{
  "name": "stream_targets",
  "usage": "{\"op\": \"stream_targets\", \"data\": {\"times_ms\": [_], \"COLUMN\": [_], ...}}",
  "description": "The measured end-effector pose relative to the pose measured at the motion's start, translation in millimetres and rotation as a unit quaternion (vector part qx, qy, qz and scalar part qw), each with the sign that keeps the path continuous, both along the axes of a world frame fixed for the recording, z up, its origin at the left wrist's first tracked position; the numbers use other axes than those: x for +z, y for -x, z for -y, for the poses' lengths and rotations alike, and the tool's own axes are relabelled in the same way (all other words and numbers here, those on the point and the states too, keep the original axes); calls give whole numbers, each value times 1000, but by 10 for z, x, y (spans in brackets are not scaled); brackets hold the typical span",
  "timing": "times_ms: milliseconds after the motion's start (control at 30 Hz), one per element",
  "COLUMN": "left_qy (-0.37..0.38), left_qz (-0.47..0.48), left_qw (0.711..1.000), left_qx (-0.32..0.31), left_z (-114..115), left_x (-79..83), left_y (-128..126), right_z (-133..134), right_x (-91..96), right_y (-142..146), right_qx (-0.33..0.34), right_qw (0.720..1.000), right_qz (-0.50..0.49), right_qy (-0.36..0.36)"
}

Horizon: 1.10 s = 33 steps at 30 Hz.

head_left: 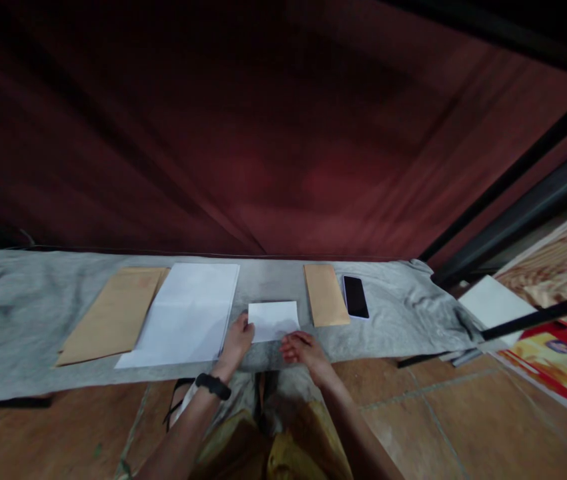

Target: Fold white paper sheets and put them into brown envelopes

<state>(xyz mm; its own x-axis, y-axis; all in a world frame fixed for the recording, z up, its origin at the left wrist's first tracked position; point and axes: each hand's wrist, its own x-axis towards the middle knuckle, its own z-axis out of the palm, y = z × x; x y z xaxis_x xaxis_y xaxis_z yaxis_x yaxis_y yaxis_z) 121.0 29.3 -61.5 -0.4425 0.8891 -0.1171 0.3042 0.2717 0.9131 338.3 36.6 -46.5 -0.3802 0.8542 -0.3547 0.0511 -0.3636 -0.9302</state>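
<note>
"Dark red fabric hangs behind that grey-draped desk. Where's the small white sheet?"

"Between both hands, long axis running left to right. The left hand pinches its left edge, grip narrow; the right hand curls at the near right corner, and I can't tell if it holds on."

"What's beside it?"

"Matte brown envelope, a slim rectangle, nearer the right hand; just beyond, a dark-screened phone."

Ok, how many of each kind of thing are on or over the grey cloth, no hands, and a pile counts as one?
Brown paper: 2, the larger brown pile and smaller brown piece
White paper: 2, the big white paper and small white paper
Phone: 1
Total: 5
</note>
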Motion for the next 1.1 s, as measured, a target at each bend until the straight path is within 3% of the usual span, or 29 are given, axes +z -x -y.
{"op": "stream_targets", "data": {"times_ms": [100,167,233,367,467,567,667,800,933,1100], "left_qy": [46,73,100,149,178,153,65,-46,-46,-27], "left_qz": [-77,-123,-163,-245,-355,-429,-490,-475,-460,-459], "left_qw": [996,990,982,958,917,889,868,868,873,881], "left_qx": [-1,-3,-5,-19,-45,-43,-50,-138,-159,-114], "left_z": [-28,-24,-3,64,113,143,136,82,51,60], "left_x": [42,83,128,236,315,340,275,75,-115,-193], "left_y": [-33,-76,-128,-230,-280,-307,-347,-441,-501,-461], "right_z": [-133,-217,-271,-283,-250,-223,-215,-215,-215,-217], "right_x": [-13,-37,-86,-244,-332,-347,-328,-331,-350,-327], "right_y": [77,136,188,262,285,292,295,297,292,295], "right_qx": [-57,-52,-21,30,39,45,48,51,56,53], "right_qw": [970,919,866,778,741,722,712,707,705,709], "right_qz": [94,163,232,367,425,451,462,470,474,474], "right_qy": [-217,-354,-442,-510,-519,-523,-526,-526,-525,-520]}}
